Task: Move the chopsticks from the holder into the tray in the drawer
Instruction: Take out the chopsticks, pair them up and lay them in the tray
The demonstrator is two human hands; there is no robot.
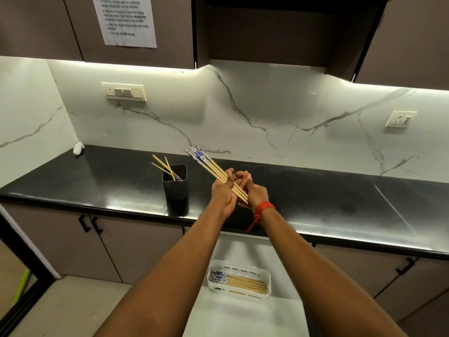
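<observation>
Between both hands — left hand (224, 190), right hand (252, 192) — slants a chopstick bundle (213, 167).

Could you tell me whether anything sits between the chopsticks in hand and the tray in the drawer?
Nothing visible does: the bundle of chopsticks is above the counter, and the white tray lies uncovered below.

Glossy stone, pale wood
Polished black desk (315, 190); bare wooden chopsticks (218, 172); matt dark holder (175, 184); white plastic tray (239, 268).
</observation>
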